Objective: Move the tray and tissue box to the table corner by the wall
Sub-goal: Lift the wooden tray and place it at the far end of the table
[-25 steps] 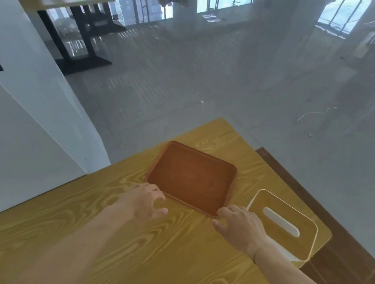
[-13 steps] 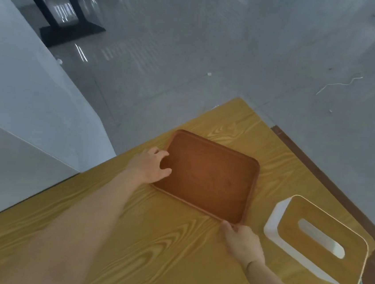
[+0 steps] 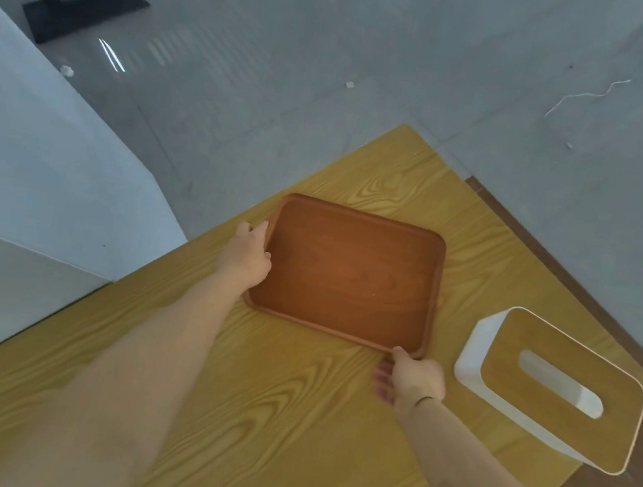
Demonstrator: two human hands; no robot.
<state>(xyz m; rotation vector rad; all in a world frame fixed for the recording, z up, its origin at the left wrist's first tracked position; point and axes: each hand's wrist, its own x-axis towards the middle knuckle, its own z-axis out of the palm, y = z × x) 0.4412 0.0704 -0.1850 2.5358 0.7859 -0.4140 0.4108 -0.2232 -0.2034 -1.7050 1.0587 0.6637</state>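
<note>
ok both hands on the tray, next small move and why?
Probably slide the tray left, toward the white wall. The left hand holds its left edge and the right hand its near right corner. The tray lies flat on the table, apart from the wall, and the tissue box is untouched.

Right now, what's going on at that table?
A person has both hands on the brown tray, which lies flat on the yellow wood-grain table. The left hand grips the tray's left edge and the right hand holds its near right corner. The tray carries nothing. The tissue box, white with a wooden top, sits untouched to the right by the table's edge, apart from the tray. The white wall is on the left.
</note>
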